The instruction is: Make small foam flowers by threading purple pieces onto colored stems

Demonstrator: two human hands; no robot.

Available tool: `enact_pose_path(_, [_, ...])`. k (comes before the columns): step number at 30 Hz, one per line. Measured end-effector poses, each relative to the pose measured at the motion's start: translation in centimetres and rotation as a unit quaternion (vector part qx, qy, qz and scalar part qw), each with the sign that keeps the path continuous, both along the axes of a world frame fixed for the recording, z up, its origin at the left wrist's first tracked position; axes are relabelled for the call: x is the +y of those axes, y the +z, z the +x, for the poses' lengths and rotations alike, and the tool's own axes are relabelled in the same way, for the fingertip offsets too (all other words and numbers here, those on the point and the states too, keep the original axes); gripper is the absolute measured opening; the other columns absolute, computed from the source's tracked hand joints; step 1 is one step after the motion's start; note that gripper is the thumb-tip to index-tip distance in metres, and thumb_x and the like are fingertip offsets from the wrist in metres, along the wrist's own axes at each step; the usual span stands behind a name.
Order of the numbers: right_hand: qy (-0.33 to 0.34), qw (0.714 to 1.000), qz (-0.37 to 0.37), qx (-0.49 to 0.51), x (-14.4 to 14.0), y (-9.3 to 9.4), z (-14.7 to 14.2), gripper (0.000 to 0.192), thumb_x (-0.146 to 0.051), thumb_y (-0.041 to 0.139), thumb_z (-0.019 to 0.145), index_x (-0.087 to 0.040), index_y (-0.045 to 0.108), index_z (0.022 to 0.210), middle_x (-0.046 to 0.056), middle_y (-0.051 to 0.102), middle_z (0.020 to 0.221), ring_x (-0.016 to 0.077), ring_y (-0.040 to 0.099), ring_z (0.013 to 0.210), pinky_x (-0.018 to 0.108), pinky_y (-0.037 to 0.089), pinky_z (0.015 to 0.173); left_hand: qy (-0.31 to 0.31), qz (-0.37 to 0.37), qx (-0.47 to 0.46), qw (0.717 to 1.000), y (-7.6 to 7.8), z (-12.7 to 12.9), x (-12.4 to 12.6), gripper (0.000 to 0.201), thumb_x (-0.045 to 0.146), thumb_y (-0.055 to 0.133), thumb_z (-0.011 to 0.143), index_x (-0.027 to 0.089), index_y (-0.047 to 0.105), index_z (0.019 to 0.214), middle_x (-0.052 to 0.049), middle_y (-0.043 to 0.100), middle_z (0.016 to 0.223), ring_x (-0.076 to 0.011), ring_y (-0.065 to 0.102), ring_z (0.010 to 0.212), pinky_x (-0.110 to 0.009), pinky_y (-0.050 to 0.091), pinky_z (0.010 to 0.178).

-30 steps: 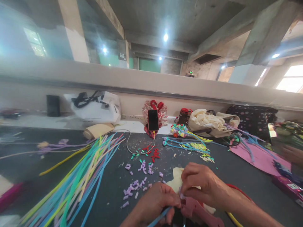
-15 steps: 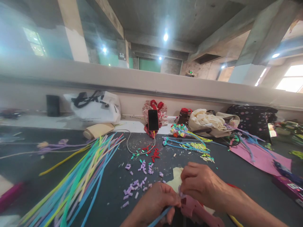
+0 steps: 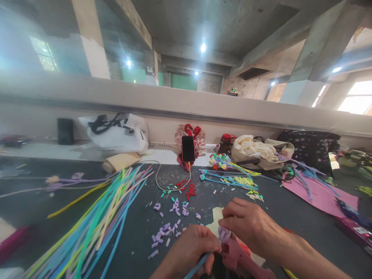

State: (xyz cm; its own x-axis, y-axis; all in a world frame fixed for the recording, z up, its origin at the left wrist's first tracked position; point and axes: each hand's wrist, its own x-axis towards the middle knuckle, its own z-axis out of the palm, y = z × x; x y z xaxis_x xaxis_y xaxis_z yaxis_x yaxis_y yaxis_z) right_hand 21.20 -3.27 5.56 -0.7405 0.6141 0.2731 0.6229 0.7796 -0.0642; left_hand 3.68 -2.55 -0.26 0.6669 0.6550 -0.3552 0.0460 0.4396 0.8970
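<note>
My left hand [image 3: 197, 246], low in the middle, is closed on a blue pipe cleaner [image 3: 198, 266] that runs down out of view. Just above its fingertips sits a small cluster of purple pipe-cleaner pieces [image 3: 223, 234], seemingly at the stem's end. My right hand [image 3: 247, 221] reaches in from the right, its fingers curled and pinched together at the top of that cluster; the exact contact is partly hidden. Under both hands lies a pink glue gun [image 3: 236, 257], its front end beside the cluster. Loose purple cut pieces [image 3: 159, 234] lie scattered to the left.
Long coloured pipe cleaners [image 3: 100, 228] fan across the left side. A phone [image 3: 188, 148] leans upright at the back, its cable [image 3: 157, 176] looping over the table. Finished-looking flowers [image 3: 220, 161], red bits [image 3: 191, 190] and a pink sheet [image 3: 319, 195] lie around. Bags line the wall.
My right fingers have lifted slightly and shifted left, so more of the purple cluster shows beneath them. My left hand keeps its hold on the blue pipe cleaner.
</note>
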Motion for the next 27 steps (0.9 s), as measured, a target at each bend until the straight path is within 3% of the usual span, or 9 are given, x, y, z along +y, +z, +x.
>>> enact_pose_path(4, [-0.039, 0.991, -0.007, 0.131, -0.2, 0.0, 1.0, 0.029, -0.01, 0.037, 0.08, -0.021, 0.054, 0.101, 0.006, 0.056, 0.092, 0.0148, 0.049, 0.081, 0.026, 0.039, 0.068, 0.023, 0.005, -0.007, 1.0, -0.1, 0.1, 0.1, 0.011, 0.023, 0.047, 0.061, 0.016, 0.051, 0.054, 0.007, 0.046, 0.028, -0.0034, 0.024, 0.017, -0.017, 0.014, 0.026])
enact_pose_path(6, [-0.09, 0.964, -0.039, 0.247, -0.5, -0.5, 1.5, 0.032, -0.009, 0.037, 0.079, -0.022, 0.051, 0.105, 0.006, 0.054, 0.094, 0.0142, 0.05, 0.08, 0.025, 0.04, 0.068, 0.048, 0.008, -0.023, 0.999, -0.5, 0.3, 0.3, 0.012, 0.027, 0.049, 0.061, 0.016, 0.049, 0.054, 0.007, 0.046, 0.027, -0.0037, 0.024, 0.017, -0.017, 0.015, 0.026])
enact_pose_path(10, [-0.198, 0.84, -0.236, 0.448, -1.4, -2.2, 1.3, 0.02, -0.014, 0.036, 0.075, -0.019, 0.055, 0.079, -0.001, 0.049, 0.061, 0.0095, 0.046, 0.05, 0.02, 0.037, 0.046, 0.149, 0.037, -0.044, 0.987, -1.3, 0.8, 0.7, 0.021, 0.036, 0.052, 0.058, 0.018, 0.045, 0.051, 0.007, 0.044, 0.026, -0.0039, 0.025, 0.019, -0.018, 0.017, 0.029])
enact_pose_path(13, [-0.201, 0.77, -0.343, 0.5, -1.8, -3.2, 0.2, 0.016, -0.016, 0.037, 0.07, -0.016, 0.052, 0.065, -0.004, 0.042, 0.051, 0.0076, 0.038, 0.042, 0.018, 0.031, 0.041, 0.223, 0.083, -0.03, 0.971, -1.4, 0.8, 0.8, 0.025, 0.04, 0.055, 0.057, 0.018, 0.044, 0.052, 0.007, 0.043, 0.027, -0.0042, 0.029, 0.023, -0.018, 0.02, 0.032])
enact_pose_path(16, [-0.191, 0.75, -0.388, 0.501, -1.7, -3.6, -1.1, 0.015, -0.022, 0.04, 0.07, -0.015, 0.052, 0.064, -0.006, 0.035, 0.045, 0.0062, 0.031, 0.039, 0.018, 0.028, 0.04, 0.255, 0.129, -0.013, 0.958, -0.8, 0.4, 0.5, 0.028, 0.043, 0.055, 0.059, 0.018, 0.045, 0.056, 0.007, 0.044, 0.03, -0.0053, 0.033, 0.029, -0.019, 0.022, 0.037])
enact_pose_path(19, [-0.199, 0.735, -0.394, 0.514, -1.0, -3.6, -2.3, 0.019, -0.029, 0.041, 0.073, -0.016, 0.053, 0.079, -0.008, 0.034, 0.044, 0.0054, 0.027, 0.035, 0.017, 0.025, 0.037, 0.272, 0.162, 0.024, 0.948, -0.1, 0.1, 0.2, 0.029, 0.045, 0.055, 0.06, 0.017, 0.046, 0.059, 0.006, 0.045, 0.033, -0.0064, 0.035, 0.033, -0.019, 0.024, 0.04])
enact_pose_path(22, [-0.163, 0.763, -0.352, 0.517, -0.2, -3.6, -3.3, 0.037, -0.022, 0.055, 0.064, -0.019, 0.048, 0.1, -0.002, 0.052, 0.071, 0.0074, 0.044, 0.049, 0.018, 0.035, 0.044, 0.294, 0.177, 0.044, 0.938, -0.1, 0.1, 0.0, 0.032, 0.048, 0.056, 0.058, 0.017, 0.046, 0.057, 0.006, 0.045, 0.036, -0.0068, 0.037, 0.036, -0.019, 0.026, 0.041])
enact_pose_path(24, [-0.144, 0.781, -0.326, 0.512, 0.2, -3.5, -3.9, 0.051, -0.014, 0.06, 0.057, -0.02, 0.046, 0.106, 0.0, 0.053, 0.086, 0.0099, 0.05, 0.061, 0.019, 0.039, 0.053, 0.315, 0.192, 0.04, 0.929, -0.7, 0.2, 0.1, 0.035, 0.051, 0.057, 0.055, 0.017, 0.046, 0.056, 0.006, 0.043, 0.038, -0.0068, 0.037, 0.038, -0.019, 0.026, 0.041])
enact_pose_path(27, [-0.162, 0.787, -0.313, 0.506, 0.5, -3.3, -4.5, 0.047, -0.009, 0.057, 0.057, -0.02, 0.05, 0.102, -0.002, 0.055, 0.077, 0.011, 0.05, 0.063, 0.02, 0.039, 0.056, 0.34, 0.22, 0.037, 0.914, -1.9, 0.4, 0.3, 0.039, 0.055, 0.056, 0.053, 0.017, 0.047, 0.054, 0.006, 0.041, 0.04, -0.0062, 0.035, 0.037, -0.018, 0.025, 0.04])
